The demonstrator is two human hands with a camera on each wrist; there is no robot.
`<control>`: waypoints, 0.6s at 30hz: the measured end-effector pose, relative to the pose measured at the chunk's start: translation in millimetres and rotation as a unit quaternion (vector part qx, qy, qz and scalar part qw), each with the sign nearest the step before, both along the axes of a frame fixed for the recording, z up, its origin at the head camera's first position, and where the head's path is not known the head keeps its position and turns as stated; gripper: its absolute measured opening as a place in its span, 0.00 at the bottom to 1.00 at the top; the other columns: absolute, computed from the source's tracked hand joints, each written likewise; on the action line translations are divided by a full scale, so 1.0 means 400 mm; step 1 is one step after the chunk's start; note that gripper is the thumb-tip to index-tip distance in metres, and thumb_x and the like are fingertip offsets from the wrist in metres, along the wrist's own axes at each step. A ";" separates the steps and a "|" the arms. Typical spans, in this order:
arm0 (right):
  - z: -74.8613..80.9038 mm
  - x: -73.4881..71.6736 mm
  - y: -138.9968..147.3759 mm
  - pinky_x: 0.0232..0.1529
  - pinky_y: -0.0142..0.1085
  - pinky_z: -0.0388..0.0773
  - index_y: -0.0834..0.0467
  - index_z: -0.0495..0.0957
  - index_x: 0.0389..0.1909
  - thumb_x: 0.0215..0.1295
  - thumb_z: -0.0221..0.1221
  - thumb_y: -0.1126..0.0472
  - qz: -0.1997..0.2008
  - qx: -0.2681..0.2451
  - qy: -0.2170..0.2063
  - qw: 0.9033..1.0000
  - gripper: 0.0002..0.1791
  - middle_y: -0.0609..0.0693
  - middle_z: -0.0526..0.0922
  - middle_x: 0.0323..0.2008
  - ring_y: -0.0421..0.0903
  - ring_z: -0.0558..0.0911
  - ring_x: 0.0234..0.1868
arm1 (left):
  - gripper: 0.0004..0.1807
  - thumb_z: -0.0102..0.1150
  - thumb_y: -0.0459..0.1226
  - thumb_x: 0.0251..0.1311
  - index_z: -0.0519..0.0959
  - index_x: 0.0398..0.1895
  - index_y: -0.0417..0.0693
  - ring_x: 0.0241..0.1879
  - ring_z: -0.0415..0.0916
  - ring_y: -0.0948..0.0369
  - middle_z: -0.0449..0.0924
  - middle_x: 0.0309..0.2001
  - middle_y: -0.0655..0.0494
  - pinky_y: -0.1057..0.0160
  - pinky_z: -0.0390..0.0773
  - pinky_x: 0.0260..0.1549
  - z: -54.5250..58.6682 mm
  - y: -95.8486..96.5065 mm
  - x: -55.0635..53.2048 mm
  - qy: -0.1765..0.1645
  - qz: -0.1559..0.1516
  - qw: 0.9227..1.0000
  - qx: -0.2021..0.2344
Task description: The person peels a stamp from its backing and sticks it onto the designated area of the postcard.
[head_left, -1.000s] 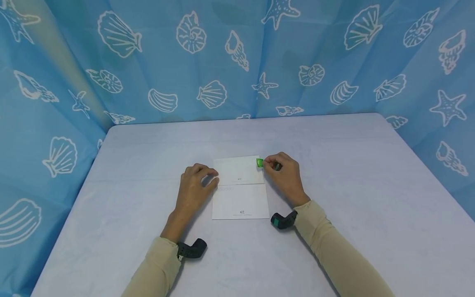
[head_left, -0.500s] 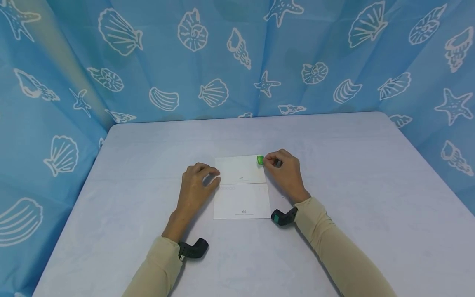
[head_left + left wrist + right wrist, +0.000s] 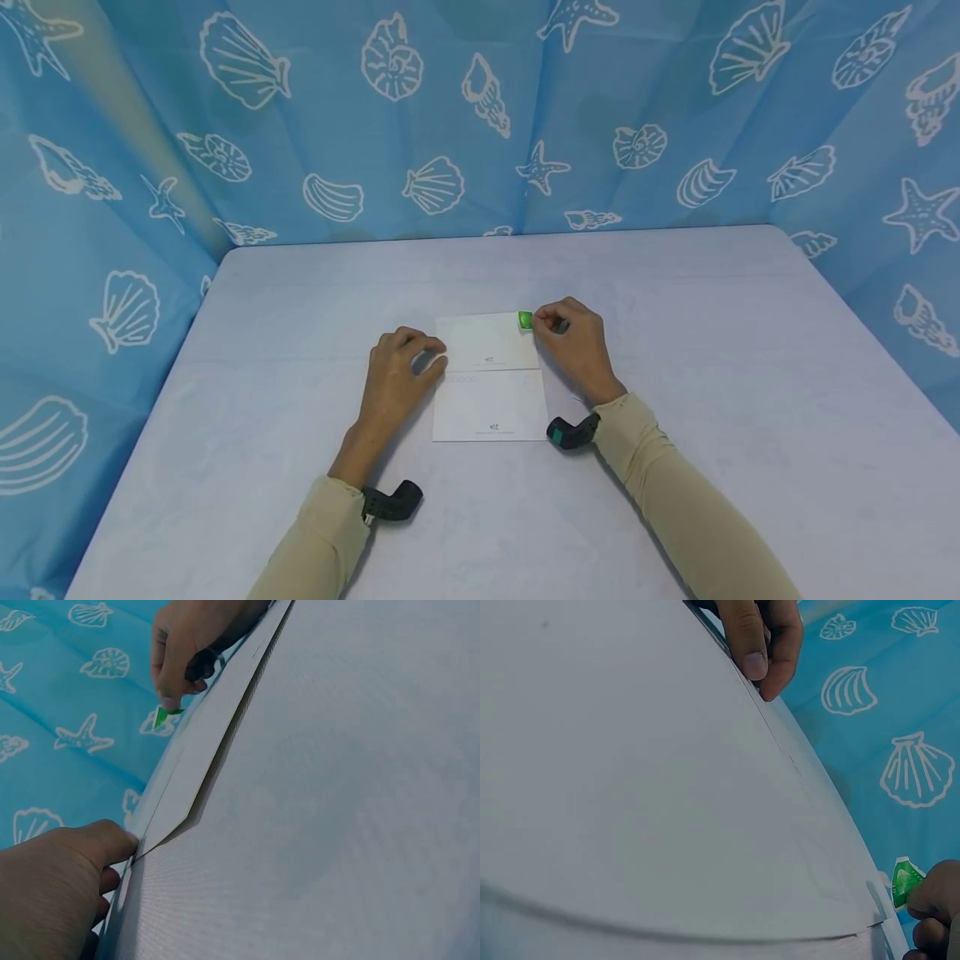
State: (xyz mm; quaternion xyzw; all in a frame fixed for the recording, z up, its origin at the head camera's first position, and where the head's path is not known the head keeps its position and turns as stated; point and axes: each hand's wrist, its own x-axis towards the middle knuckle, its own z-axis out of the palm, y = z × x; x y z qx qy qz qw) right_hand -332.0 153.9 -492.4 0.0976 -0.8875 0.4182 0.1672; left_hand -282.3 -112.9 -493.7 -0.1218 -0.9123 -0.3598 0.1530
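Two white postcards, a far one (image 3: 480, 333) and a near one (image 3: 491, 408), lie on the cloth-covered table, meeting or overlapping along a line. The near one has faint boxes and a small mark at its bottom. My right hand (image 3: 577, 346) pinches a small green postage stamp (image 3: 525, 320) with pale edges at the far postcard's top right corner. The right wrist view shows the stamp (image 3: 907, 883) tilted up; whether it touches the card is unclear. My left hand (image 3: 401, 375) rests its fingertips at the postcards' left edge, thumb and forefinger apart.
White cloth (image 3: 300, 317) covers the table around the postcards. A blue curtain (image 3: 330, 125) with white shell drawings hangs behind the table and along its sides. Each wrist wears a small black camera (image 3: 393, 502).
The right hand has shifted the green stamp slightly away from me and a little left over the far postcard's corner. The left hand stays at the edge. The head view has shifted slightly.
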 end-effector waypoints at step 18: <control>-0.003 -0.015 -0.010 0.38 0.37 0.75 0.60 0.85 0.36 0.65 0.64 0.64 0.010 0.011 -0.034 0.999 0.03 0.49 0.78 0.32 0.45 0.76 0.35 | 0.07 0.70 0.37 0.61 0.87 0.41 0.48 0.51 0.71 0.50 0.78 0.46 0.52 0.48 0.66 0.58 0.010 0.002 0.003 -0.019 0.006 1.000 -0.014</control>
